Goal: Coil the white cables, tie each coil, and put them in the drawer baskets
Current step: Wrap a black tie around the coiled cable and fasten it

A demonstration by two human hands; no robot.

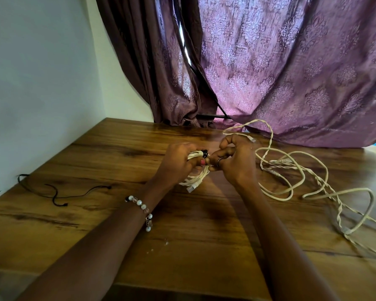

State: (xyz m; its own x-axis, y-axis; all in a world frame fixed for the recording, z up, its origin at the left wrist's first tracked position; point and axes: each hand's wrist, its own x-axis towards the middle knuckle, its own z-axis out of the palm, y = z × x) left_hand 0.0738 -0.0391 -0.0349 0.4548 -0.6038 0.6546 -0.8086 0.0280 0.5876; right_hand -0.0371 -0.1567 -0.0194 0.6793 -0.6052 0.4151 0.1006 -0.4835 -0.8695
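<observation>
Both hands [206, 164] grip coil [197, 170], plug [191, 189] twd viewer

Wooden table [96, 213]. Purple patterned curtain [291, 72] behind, hem resting on table's far edge. White wall [41, 83] left. Beaded bracelet [142, 210].

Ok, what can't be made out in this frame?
Head view only:
- Black tie on the coiled cable: knotted or not, hidden by the left hand and right hand.
- Loose cables: their count, tangled and cut by the right edge.
- Drawer baskets: out of frame.
</observation>
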